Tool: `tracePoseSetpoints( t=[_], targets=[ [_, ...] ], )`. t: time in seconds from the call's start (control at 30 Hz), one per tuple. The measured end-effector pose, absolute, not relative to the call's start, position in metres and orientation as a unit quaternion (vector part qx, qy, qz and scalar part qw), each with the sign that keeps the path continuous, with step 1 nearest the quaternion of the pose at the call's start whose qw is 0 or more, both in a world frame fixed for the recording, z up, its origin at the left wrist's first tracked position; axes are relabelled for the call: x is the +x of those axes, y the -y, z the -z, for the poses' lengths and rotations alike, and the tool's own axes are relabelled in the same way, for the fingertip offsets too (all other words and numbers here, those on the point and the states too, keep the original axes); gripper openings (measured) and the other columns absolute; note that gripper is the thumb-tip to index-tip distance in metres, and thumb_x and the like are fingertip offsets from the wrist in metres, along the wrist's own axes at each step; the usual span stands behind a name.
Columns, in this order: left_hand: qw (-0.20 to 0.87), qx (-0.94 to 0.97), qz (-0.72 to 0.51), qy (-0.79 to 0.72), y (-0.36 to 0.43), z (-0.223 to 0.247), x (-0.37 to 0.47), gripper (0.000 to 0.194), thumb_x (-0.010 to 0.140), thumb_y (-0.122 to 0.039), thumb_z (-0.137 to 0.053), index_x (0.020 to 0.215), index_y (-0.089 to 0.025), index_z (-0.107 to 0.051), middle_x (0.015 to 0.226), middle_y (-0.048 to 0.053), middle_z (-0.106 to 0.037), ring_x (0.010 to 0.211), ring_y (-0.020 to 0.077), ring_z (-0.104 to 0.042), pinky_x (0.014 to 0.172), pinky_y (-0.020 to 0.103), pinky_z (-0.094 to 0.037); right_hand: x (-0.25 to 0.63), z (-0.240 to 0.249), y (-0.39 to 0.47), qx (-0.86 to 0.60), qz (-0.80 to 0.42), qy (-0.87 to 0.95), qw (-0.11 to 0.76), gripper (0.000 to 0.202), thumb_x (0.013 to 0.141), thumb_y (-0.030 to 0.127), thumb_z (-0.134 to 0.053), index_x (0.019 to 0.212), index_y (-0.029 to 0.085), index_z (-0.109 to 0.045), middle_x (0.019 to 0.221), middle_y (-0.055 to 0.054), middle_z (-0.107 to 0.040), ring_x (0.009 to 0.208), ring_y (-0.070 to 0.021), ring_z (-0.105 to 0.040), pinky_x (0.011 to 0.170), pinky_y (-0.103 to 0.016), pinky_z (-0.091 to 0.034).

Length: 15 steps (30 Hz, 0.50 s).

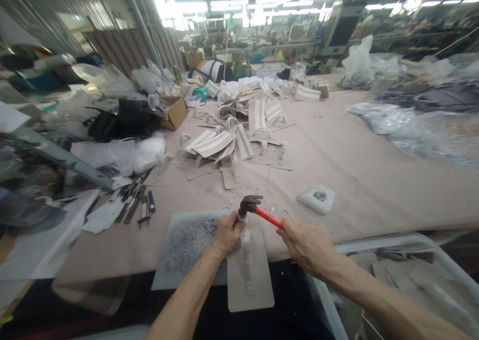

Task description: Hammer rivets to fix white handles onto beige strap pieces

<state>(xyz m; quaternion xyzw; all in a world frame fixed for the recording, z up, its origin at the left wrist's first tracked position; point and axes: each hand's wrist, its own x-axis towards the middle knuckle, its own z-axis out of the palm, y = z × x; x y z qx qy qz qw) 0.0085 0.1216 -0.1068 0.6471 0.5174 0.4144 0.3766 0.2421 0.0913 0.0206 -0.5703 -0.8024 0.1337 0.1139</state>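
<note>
My right hand [305, 242] is wrapped round the red handle of a claw hammer [267, 217]. The dark hammer head lies right at the fingertips of my left hand [227, 234], over the top end of a flat beige panel [249, 292]. Those left fingers are closed round a small upright piece that is mostly hidden. A plastic-wrapped handle strip [247, 255] runs down the middle of the panel. The panel's lower end sticks out past the table's front edge. Under and left of it is a speckled, worn board [185, 245].
Beige panels with handles [217, 145] are piled mid-table, small bits scattered before them. A white block [318, 198] sits right. Tools [140, 200] lie left. A bin of panels [411, 250] stands at the lower right. Plastic bags [411, 125] lie far right.
</note>
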Motion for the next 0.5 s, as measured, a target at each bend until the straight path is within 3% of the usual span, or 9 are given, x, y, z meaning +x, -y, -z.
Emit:
tracePoseSetpoints(
  t=[0.07,0.17,0.23,0.3,0.4,0.5],
  targets=[
    [0.372,0.653,-0.412,-0.516,-0.122,0.107,0.009,0.015,0.086,-0.022,-0.057,0.094,-0.019,-0.07,0.069,-0.002,-0.062,0.063,0.0144,-0.056,0.063,0.024,-0.043,0.244,-0.034,-0.094,-0.555,-0.107,0.814,0.133,0.026,0.097,0.036,-0.042,0.075,0.023,-0.046,0.056,0.001,-0.049,0.045,-0.0123,-0.035,0.051,-0.03,-0.018],
    [0.364,0.661,-0.41,-0.512,-0.122,0.106,0.008,0.017,0.087,-0.022,-0.057,0.097,-0.02,-0.07,0.076,0.0,-0.066,0.07,0.0158,-0.06,0.067,0.024,-0.046,0.242,-0.05,-0.094,-0.571,-0.057,0.765,0.293,0.032,0.102,0.043,-0.035,0.08,0.023,-0.047,0.059,0.001,-0.05,0.049,-0.0127,-0.041,0.052,-0.028,-0.026],
    [0.358,0.662,-0.413,-0.513,-0.122,0.106,0.008,0.016,0.086,-0.022,-0.058,0.097,-0.02,-0.07,0.077,0.001,-0.067,0.071,0.0162,-0.061,0.068,0.025,-0.046,0.238,-0.047,-0.09,-0.583,-0.04,0.732,0.35,0.034,0.103,0.043,-0.029,0.083,0.023,-0.047,0.06,0.001,-0.05,0.05,-0.0136,-0.044,0.053,-0.028,-0.029],
    [0.353,0.664,-0.413,-0.515,-0.122,0.107,0.008,0.016,0.085,-0.022,-0.058,0.095,-0.019,-0.07,0.074,0.0,-0.065,0.068,0.0155,-0.059,0.066,0.025,-0.045,0.235,-0.032,-0.084,-0.575,-0.061,0.762,0.292,0.036,0.103,0.041,-0.027,0.079,0.023,-0.046,0.058,0.0,-0.05,0.048,-0.0136,-0.043,0.051,-0.029,-0.025],
    [0.353,0.668,-0.406,-0.515,-0.122,0.108,0.009,0.018,0.083,-0.02,-0.057,0.096,-0.019,-0.07,0.068,-0.002,-0.06,0.063,0.0145,-0.055,0.063,0.024,-0.042,0.239,-0.006,-0.08,-0.55,-0.118,0.82,0.111,0.032,0.102,0.037,-0.033,0.078,0.022,-0.049,0.056,0.0,-0.053,0.045,-0.013,-0.041,0.051,-0.031,-0.017],
    [0.364,0.659,-0.41,-0.515,-0.121,0.108,0.009,0.021,0.084,-0.021,-0.057,0.1,-0.02,-0.071,0.072,-0.002,-0.062,0.066,0.015,-0.056,0.066,0.025,-0.043,0.253,0.014,-0.087,-0.597,-0.15,0.787,0.038,0.025,0.101,0.036,-0.039,0.087,0.021,-0.054,0.065,-0.002,-0.061,0.053,-0.015,-0.05,0.054,-0.031,-0.019]
  ],
)
